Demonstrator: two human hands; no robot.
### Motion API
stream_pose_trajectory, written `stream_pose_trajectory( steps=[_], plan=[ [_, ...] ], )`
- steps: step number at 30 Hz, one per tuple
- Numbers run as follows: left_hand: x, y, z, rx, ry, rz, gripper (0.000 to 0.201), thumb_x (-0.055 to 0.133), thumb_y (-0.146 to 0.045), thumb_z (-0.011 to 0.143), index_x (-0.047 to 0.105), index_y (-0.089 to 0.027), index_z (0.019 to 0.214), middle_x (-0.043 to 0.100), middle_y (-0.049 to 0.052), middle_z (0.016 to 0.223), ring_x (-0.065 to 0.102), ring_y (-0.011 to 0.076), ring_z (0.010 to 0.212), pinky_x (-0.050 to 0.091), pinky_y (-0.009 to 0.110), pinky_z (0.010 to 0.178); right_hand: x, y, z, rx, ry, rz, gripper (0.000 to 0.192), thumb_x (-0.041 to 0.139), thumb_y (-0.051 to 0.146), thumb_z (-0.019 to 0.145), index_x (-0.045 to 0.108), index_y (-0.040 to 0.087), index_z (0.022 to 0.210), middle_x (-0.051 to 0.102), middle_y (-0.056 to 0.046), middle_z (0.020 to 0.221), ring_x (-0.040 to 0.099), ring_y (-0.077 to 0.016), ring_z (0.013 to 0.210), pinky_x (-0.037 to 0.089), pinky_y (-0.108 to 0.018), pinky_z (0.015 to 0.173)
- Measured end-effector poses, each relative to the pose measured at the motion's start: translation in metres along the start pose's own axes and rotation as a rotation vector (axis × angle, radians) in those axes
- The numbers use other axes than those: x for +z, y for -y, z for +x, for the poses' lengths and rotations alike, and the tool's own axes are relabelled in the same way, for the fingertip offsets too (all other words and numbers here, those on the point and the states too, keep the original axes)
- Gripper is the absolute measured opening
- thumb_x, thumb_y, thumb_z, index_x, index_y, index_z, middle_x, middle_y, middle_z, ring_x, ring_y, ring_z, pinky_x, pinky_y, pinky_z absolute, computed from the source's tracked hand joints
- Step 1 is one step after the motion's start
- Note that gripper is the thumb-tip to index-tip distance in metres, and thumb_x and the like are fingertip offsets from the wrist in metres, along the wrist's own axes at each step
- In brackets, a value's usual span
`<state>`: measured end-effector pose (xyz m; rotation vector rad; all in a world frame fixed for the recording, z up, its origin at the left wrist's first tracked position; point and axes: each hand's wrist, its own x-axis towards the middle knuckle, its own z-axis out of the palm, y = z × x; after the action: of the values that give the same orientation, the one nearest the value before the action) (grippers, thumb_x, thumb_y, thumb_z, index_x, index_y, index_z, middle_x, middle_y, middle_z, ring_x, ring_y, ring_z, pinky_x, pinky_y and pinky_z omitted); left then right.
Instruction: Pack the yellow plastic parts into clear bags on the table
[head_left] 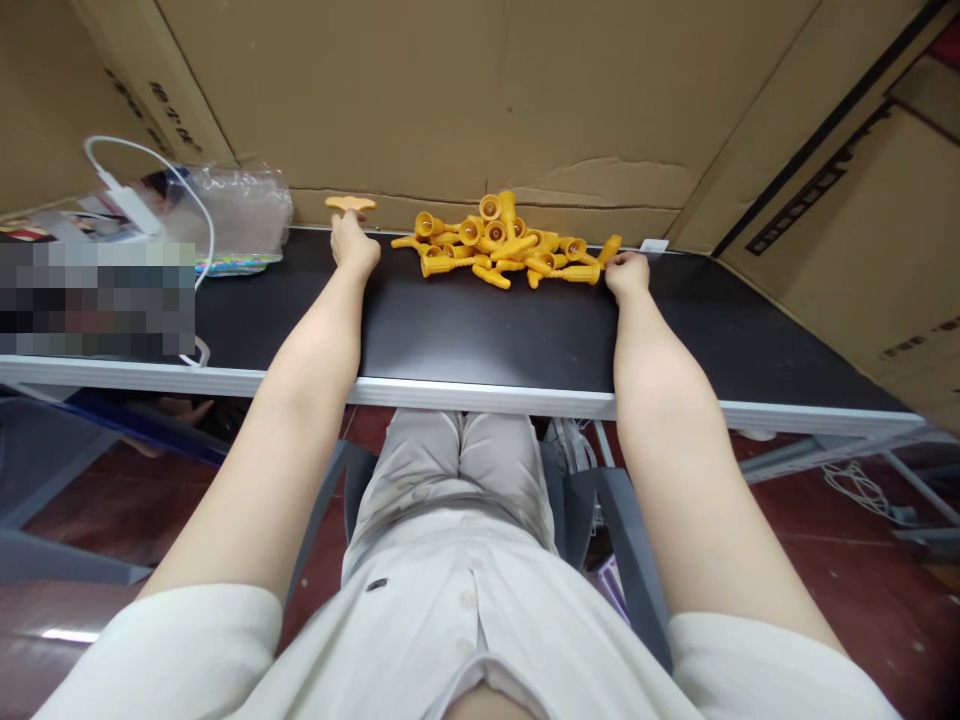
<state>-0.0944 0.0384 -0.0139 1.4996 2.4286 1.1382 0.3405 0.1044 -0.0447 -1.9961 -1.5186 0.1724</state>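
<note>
A heap of several yellow plastic funnel-shaped parts [504, 246] lies at the far side of a black table [480, 335]. My left hand [352, 245] reaches to the left of the heap and holds up one flat-topped yellow part [350, 204] against the cardboard wall. My right hand [627, 274] rests at the right end of the heap, its fingers closed around the tip of a yellow part [581, 272] that still lies on the table.
Cardboard sheets [465, 100] wall in the table's back and right side. At the far left lie a clear plastic bag [236, 210], a white charger and cable [135, 205] and a blurred patch. A small white tag [654, 245] sits behind my right hand.
</note>
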Motion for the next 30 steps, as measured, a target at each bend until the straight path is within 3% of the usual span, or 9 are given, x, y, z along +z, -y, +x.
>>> stream_pose_trajectory(
  steps=[2,6,8,10,14,20,23,27,30],
  plan=[
    [0.004,0.005,0.004,0.002,-0.002,-0.005,0.049,0.082,-0.037,0.082,0.071,-0.024,0.128,0.066,0.014,0.152,0.059,0.0392,0.151,0.05,0.049,0.124,0.003,-0.002,0.004,-0.008,0.025,-0.043,0.051,0.048,0.02,0.102,0.075,0.025,0.145,0.073,-0.013,0.154,0.065,-0.035,0.15,0.048,-0.054,0.127],
    [0.012,0.019,0.012,-0.035,0.05,-0.018,0.039,0.073,-0.049,0.098,0.073,-0.014,0.116,0.075,0.015,0.136,0.054,0.0299,0.156,0.043,0.04,0.121,0.003,0.0,0.01,-0.027,0.102,-0.11,0.054,0.042,0.024,0.108,0.07,0.022,0.155,0.063,-0.015,0.166,0.058,-0.0366,0.155,0.041,-0.057,0.131],
    [0.015,0.023,0.014,-0.068,0.055,0.012,0.038,0.073,-0.037,0.097,0.074,-0.012,0.124,0.07,0.021,0.149,0.055,0.0321,0.157,0.044,0.04,0.125,0.003,0.001,0.014,-0.03,0.133,-0.115,0.055,0.041,0.026,0.11,0.068,0.025,0.157,0.062,-0.014,0.167,0.056,-0.0372,0.156,0.038,-0.059,0.131],
    [0.017,0.024,0.014,-0.095,0.06,0.053,0.051,0.07,-0.021,0.091,0.072,-0.008,0.14,0.06,0.026,0.164,0.054,0.0362,0.157,0.043,0.042,0.131,0.003,0.001,0.02,-0.034,0.149,-0.124,0.055,0.04,0.027,0.111,0.068,0.026,0.159,0.061,-0.013,0.169,0.054,-0.0371,0.158,0.036,-0.06,0.132],
    [0.022,0.025,0.016,-0.136,0.119,0.123,0.063,0.061,-0.013,0.092,0.065,-0.001,0.153,0.057,0.029,0.167,0.051,0.0372,0.16,0.043,0.045,0.132,0.004,0.0,0.034,-0.058,0.19,-0.148,0.059,0.044,0.028,0.109,0.064,0.026,0.164,0.056,-0.011,0.173,0.05,-0.0373,0.163,0.034,-0.06,0.135],
    [0.032,0.042,0.042,-0.077,0.157,0.215,0.054,0.062,-0.037,0.1,0.07,-0.011,0.147,0.059,0.025,0.167,0.048,0.0359,0.162,0.037,0.052,0.13,0.001,0.003,0.035,-0.103,0.238,-0.165,0.063,0.055,0.031,0.105,0.062,0.025,0.167,0.054,-0.012,0.174,0.049,-0.0402,0.164,0.029,-0.064,0.136],
    [0.033,0.051,0.058,-0.065,0.191,0.264,0.069,0.065,-0.048,0.095,0.066,-0.008,0.151,0.057,0.027,0.168,0.046,0.0365,0.162,0.034,0.054,0.129,-0.001,0.008,0.028,-0.125,0.244,-0.173,0.059,0.06,0.044,0.104,0.069,0.025,0.16,0.058,-0.014,0.17,0.05,-0.0424,0.162,0.029,-0.065,0.136],
    [0.031,0.063,0.078,-0.08,0.231,0.315,0.077,0.065,-0.047,0.095,0.057,-0.006,0.159,0.05,0.029,0.172,0.044,0.0359,0.164,0.033,0.051,0.133,-0.002,0.012,0.021,-0.117,0.229,-0.171,0.062,0.064,0.057,0.103,0.073,0.025,0.154,0.063,-0.016,0.166,0.055,-0.0413,0.159,0.037,-0.06,0.134],
    [0.026,0.073,0.09,-0.054,0.242,0.279,0.066,0.066,-0.059,0.097,0.064,-0.01,0.142,0.055,0.027,0.166,0.035,0.036,0.167,0.03,0.051,0.132,-0.002,0.011,0.02,-0.12,0.216,-0.159,0.059,0.063,0.049,0.103,0.072,0.025,0.156,0.065,-0.015,0.164,0.057,-0.0408,0.157,0.04,-0.058,0.133]
  ],
)
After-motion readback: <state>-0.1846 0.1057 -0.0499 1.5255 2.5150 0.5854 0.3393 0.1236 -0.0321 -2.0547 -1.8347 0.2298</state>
